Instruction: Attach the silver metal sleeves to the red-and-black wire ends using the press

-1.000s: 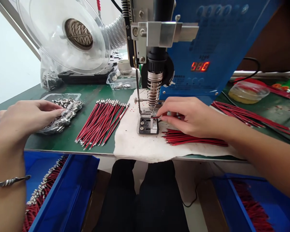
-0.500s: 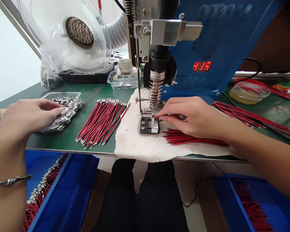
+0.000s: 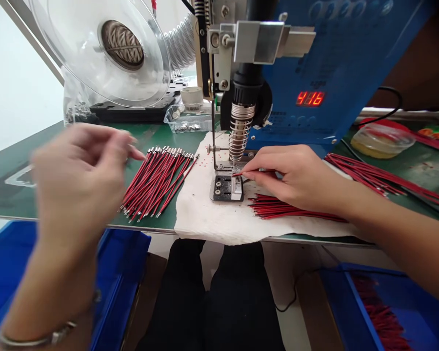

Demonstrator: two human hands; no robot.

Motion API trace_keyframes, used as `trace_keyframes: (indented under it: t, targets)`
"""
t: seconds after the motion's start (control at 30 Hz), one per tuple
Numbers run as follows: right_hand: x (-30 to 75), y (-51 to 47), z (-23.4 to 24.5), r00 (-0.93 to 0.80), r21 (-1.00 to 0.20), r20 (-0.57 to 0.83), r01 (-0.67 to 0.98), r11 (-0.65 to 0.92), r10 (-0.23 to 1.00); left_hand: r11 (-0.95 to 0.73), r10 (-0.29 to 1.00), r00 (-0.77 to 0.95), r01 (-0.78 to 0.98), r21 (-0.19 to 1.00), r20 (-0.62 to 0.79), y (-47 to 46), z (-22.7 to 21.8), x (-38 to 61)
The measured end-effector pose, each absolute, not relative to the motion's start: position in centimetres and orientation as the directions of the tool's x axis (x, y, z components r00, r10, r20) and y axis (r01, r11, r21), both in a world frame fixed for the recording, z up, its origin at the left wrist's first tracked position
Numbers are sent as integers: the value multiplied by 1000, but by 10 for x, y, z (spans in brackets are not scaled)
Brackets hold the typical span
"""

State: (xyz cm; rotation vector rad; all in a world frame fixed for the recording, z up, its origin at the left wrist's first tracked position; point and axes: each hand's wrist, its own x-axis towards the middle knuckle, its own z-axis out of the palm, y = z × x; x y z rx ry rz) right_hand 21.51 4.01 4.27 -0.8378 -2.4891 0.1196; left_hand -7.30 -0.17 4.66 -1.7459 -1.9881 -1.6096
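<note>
My right hand (image 3: pixel 290 176) pinches a thin red wire (image 3: pixel 238 173) and holds its tip at the small metal fixture (image 3: pixel 227 187) under the soldering head (image 3: pixel 240 129) of the blue machine (image 3: pixel 336 63). My left hand (image 3: pixel 81 180) is raised above the green bench and smeared by motion, with its fingers curled together; what they hold I cannot make out. It hangs just left of a fanned pile of red wires with metal terminals (image 3: pixel 157 180). More bare red wires (image 3: pixel 292 209) lie on the white cloth (image 3: pixel 219 219) below my right wrist.
A clear plastic reel (image 3: pixel 109 48) stands at the back left beside a ribbed hose. A small clear tray of metal parts (image 3: pixel 186 122) sits behind the wires. Long red wires (image 3: pixel 380 178) and a clear dish (image 3: pixel 382 139) lie at right. Blue bins (image 3: pixel 117 282) sit under the bench.
My left hand has lifted off the bag of metal terminals at the left and swung right and toward me. The right hand has stayed at the fixture. The red display reads differently.
</note>
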Motion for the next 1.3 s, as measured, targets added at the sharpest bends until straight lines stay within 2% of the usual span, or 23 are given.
trace_keyframes:
  t: [0.07, 0.13, 0.33, 0.43, 0.5, 0.73, 1.3]
  targets:
    - [214, 39, 43, -662, -248, 448, 553, 795, 601, -279, 742, -306, 668, 690, 597, -12, 46, -31]
    - [212, 38, 42, -633, -271, 463, 565, 779, 620, -315, 821, -248, 554, 771, 514, -14, 40, -7]
    - [208, 35, 40, -558, -345, 478, 592, 729, 679, -319, 906, -217, 211, 924, 363, 3, 15, 11]
    - [206, 34, 40, -544, -371, 463, 598, 710, 700, -287, 938, -199, 16, 958, 284, 8, 7, 15]
    - [206, 33, 41, -536, -382, 459, 601, 702, 708, -255, 949, -201, -37, 966, 243, 8, 4, 16]
    - [206, 32, 42, -535, -366, 464, 609, 703, 706, -249, 953, -176, 3, 968, 246, 3, 2, 12]
    - [205, 32, 41, -595, -225, 535, 585, 779, 601, -242, 954, -161, 92, 966, 254, 1, 3, 13]
